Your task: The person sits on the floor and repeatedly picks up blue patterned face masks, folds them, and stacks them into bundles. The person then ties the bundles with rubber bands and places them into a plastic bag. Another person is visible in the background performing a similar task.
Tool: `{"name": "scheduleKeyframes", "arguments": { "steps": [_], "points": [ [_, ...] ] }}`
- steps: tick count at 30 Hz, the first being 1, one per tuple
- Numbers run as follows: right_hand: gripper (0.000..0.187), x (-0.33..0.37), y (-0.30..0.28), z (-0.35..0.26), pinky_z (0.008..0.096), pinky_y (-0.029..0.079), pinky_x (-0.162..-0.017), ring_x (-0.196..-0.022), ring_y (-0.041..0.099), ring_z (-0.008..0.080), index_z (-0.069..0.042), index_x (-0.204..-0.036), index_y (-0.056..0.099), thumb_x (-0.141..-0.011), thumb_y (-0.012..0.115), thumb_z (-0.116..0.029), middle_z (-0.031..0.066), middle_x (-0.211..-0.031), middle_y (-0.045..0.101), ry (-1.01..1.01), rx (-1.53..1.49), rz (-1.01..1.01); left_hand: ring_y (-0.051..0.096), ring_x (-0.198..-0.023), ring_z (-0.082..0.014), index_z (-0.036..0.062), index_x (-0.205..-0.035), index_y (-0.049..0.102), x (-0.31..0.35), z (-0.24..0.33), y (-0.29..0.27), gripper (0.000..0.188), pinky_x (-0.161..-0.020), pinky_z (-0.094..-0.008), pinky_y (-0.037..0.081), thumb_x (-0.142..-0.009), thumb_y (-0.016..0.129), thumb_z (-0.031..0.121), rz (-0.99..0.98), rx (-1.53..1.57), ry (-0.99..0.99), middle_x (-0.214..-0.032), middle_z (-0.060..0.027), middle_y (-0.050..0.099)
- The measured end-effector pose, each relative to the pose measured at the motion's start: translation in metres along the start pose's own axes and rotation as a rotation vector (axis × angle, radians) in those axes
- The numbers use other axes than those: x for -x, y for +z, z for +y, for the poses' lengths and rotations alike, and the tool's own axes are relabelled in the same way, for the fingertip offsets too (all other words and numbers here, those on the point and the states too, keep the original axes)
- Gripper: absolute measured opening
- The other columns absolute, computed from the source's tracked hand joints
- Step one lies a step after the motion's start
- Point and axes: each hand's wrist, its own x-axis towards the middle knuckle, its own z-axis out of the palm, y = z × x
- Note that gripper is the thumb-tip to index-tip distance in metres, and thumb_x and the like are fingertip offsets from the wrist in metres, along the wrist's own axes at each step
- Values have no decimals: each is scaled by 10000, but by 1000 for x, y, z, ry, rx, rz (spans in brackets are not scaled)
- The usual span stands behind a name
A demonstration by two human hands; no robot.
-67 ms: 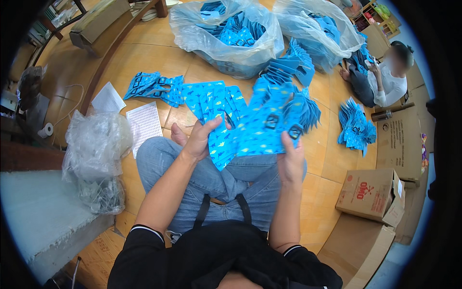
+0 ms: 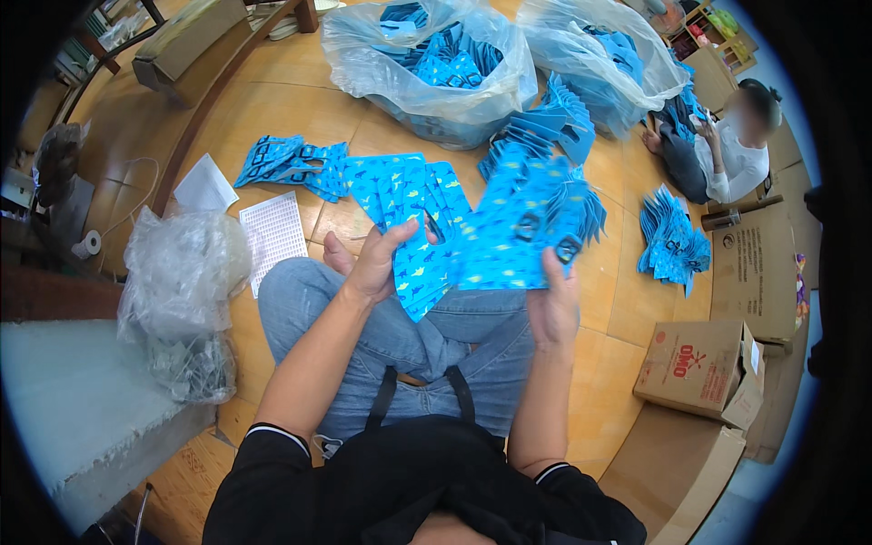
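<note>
Hands first: the left hand [image 2: 386, 263] pinches one blue printed card [image 2: 420, 272] over the lap, while the right hand [image 2: 554, 304] grips a fanned stack [image 2: 522, 232]. Farther out, sorted bundles [image 2: 295, 163] lie on the floor, and two clear bags [image 2: 427, 59] still brim with blue pieces, so much seems left.

1. one view only: head-worn fisheye, looking steeply down over the wearer's own chest and lap.
2. wearer sits on the wooden floor [image 2: 291, 109]; crossed legs in jeans fill the centre, close to the lens.
3. both forearms enter from the lower edge; left hand [image 2: 381, 263] and right hand [image 2: 552, 304] sit near mid-frame, at close range.
4. view faces forward and down; the far floor with two clear plastic bags [image 2: 427, 73] curves along the top.
5. another seated person [image 2: 736, 145] shows small at upper right, well apart.
6. dark round rim bends straight edges; cardboard boxes [image 2: 699, 368] at lower right.
</note>
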Motion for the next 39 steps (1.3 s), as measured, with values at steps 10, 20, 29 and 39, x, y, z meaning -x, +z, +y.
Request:
{"name": "scheduleKeyframes", "arguments": {
  "steps": [10,20,29,39],
  "points": [
    [521,-8,-26,-8,317,482,-824,-995,549,193,-32,-1348,403,-906,592,-231,91,-1117,569,93,-539,-282,617,-945,-202,7,-1154,511,-5,5,1,397,-851,-352,518,-804,569,186,32,12,-36,-1007,-115,623],
    [256,-3,12,8,239,467,-796,-880,560,74,-8,-1130,557,-889,622,-66,24,-1009,625,23,472,-120,597,-981,-163,37,-1184,499,-2,2,8,402,-860,-321,503,-822,662,101,17,-200,70,-1079,-58,594],
    [423,-10,-20,-14,366,479,-906,-1061,572,191,-22,-1278,453,-902,593,-155,114,-1198,565,60,-39,59,614,-891,-184,33,-1092,536,-6,-1,-3,277,-803,-336,518,-864,615,170,70,-46,16,-939,-85,617],
    [470,-2,-21,-14,316,458,-852,-1016,562,202,-10,-1285,451,-881,618,-182,109,-1178,565,107,-295,-305,609,-971,-198,6,-1201,504,-4,0,5,379,-873,-344,502,-860,601,141,93,-69,31,-1052,-98,616]
  ]
}}
